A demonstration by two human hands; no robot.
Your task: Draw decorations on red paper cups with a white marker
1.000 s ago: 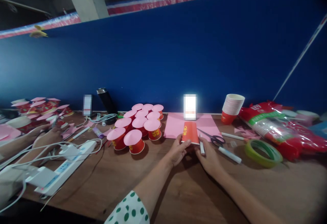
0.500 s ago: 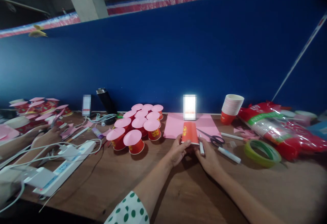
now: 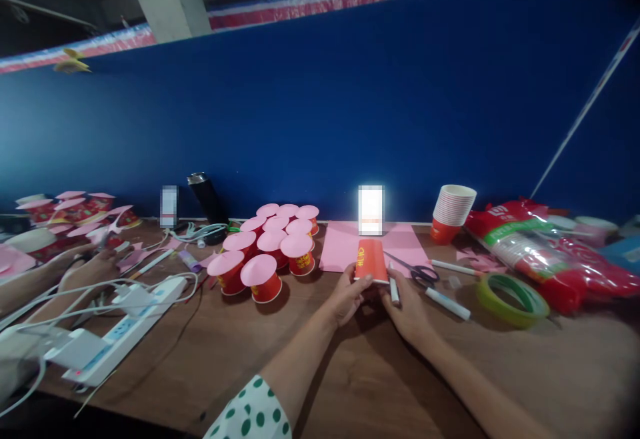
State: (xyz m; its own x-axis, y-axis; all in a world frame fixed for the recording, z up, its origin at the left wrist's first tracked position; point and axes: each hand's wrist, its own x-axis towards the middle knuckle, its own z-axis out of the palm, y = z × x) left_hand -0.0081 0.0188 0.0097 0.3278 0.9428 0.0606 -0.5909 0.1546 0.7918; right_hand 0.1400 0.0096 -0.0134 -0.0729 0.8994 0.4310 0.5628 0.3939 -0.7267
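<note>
A red paper cup (image 3: 371,260) with yellow lettering is held upside down above the table, its white rim toward me. My left hand (image 3: 351,295) is closed on the cup's left side, thumb at the rim. On the other side, my right hand (image 3: 407,305) has closed fingers around a slim white tube (image 3: 395,291) and lies against the cup's lower right; its fingertips are partly hidden. Behind the cup lies a pink paper sheet (image 3: 340,245). Dark-handled scissors (image 3: 425,275) rest partly on that sheet, beside my right hand. Another white tube (image 3: 449,303) lies to the right.
Several upside-down red cups with pink paper cones (image 3: 260,270) stand left of my hands. Rightward are a paper cup stack (image 3: 454,207), a tape roll (image 3: 513,300) and a red plastic bag (image 3: 530,245). A power strip (image 3: 125,332) and a co-worker's hands (image 3: 87,272) are at left.
My hands and the cup hold almost the same pose. The cup's lettering has turned slightly. At far left, the co-worker's hands have shifted a little.
</note>
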